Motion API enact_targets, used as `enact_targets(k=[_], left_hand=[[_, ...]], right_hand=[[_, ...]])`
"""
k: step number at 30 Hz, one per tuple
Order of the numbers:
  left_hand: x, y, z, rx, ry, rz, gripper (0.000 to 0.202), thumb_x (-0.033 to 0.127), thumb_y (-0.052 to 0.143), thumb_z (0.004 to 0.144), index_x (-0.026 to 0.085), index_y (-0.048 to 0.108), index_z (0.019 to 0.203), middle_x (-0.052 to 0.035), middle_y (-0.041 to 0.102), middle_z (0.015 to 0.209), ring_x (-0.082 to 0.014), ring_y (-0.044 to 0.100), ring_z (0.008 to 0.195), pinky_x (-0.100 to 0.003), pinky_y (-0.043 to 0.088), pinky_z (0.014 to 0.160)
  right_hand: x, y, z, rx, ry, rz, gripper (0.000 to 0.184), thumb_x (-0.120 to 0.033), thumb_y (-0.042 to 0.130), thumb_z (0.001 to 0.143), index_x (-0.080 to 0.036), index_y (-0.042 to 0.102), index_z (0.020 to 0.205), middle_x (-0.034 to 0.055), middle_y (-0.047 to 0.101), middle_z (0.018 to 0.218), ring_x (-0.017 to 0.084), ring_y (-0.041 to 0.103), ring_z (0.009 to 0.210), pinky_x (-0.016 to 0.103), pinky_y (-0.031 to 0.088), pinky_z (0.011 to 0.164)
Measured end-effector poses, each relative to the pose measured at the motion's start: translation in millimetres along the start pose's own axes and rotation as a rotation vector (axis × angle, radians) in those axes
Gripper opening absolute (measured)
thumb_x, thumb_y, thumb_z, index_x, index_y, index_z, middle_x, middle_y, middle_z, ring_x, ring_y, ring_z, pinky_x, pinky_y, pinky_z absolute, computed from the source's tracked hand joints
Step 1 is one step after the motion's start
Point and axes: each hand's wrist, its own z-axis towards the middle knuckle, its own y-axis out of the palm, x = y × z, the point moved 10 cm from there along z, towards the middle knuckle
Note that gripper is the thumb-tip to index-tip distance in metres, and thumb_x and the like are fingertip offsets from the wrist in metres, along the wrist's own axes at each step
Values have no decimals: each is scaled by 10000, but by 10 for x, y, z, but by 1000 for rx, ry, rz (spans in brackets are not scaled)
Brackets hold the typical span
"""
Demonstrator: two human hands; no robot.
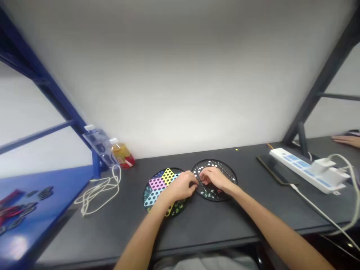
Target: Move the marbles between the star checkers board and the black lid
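Observation:
A round Chinese checkers board (157,184) with a coloured star of holed points lies on the dark table. To its right is a black round tray (230,170), dotted with white spots and small pieces that are too small to name. My left hand (185,183) reaches over the board's right side, fingers curled near the tray's left rim. Over the tray's middle hovers or rests my right hand (213,177), its fingers bent together. Whatever either hand holds is hidden or too small to make out.
On the left lie a white cable (98,191), a clear bottle (98,144) and a yellow drink bottle (122,153). A phone (274,168) and white power strip (298,167) are on the right. Another person's hand (347,140) shows at far right. Blue table (56,183) adjoins.

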Motion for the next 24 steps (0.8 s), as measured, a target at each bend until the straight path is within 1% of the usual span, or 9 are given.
enact_targets(k=[3,6,9,11,14,15,17,20,24], left_hand=[[-60,-15,-15,25,-43,-14,193,140,571,790,210,706,909,-33,703,908,-187,628,883,-285,443,864],[-95,-53,-19,69,-87,-25,160,151,586,776,195,678,900,-33,693,875,-185,628,843,-285,454,832],[-32,-85,-9,103,-63,-44,227,175,601,786,194,652,1007,-46,683,962,-193,621,899,-295,458,849],[32,-66,-1,94,-32,-34,277,206,610,805,205,644,1080,-56,674,1027,-207,610,960,-315,449,889],[106,-2,9,69,-6,1,309,277,603,847,218,642,1148,-70,660,1073,-224,593,1019,-345,429,938],[125,21,12,61,-1,7,305,292,587,864,218,644,1154,-74,657,1074,-224,592,1022,-347,428,940],[171,72,18,34,15,7,288,299,556,889,215,654,1146,-79,654,1069,-218,595,1012,-337,437,924],[231,109,20,2,29,-4,250,282,526,903,209,676,1089,-76,661,1036,-207,604,981,-315,453,887],[265,99,15,-10,30,-24,250,226,500,898,204,681,1068,-67,685,1027,-203,615,979,-307,450,897]], right_hand=[[-116,55,-54,-23,-91,-36,256,-275,449,849,-165,658,750,45,688,735,156,631,655,246,502,624],[-218,92,-99,-73,-150,-74,271,-289,440,879,-172,660,774,50,700,779,167,644,699,255,505,636],[-287,60,-144,-130,-181,-143,247,-291,458,887,-181,672,832,50,709,823,174,647,721,265,501,637],[-340,-60,-206,-112,-230,-251,210,-276,490,877,-192,682,881,43,709,860,178,643,760,280,497,693],[-376,-323,-390,-28,-294,-453,185,-232,517,858,-201,687,925,43,696,907,183,626,816,301,475,772],[-365,-393,-471,-13,-300,-507,186,-219,518,855,-200,684,936,47,689,914,182,619,817,301,469,772],[-313,-463,-634,-32,-289,-570,188,-200,525,844,-199,672,961,47,676,910,172,607,784,291,466,740],[-257,-464,-819,-73,-266,-566,193,-191,535,834,-202,658,982,39,666,905,160,596,747,277,466,696],[-246,-382,-859,-112,-243,-457,217,-136,515,807,-192,652,965,38,675,908,155,617,750,271,485,706]])
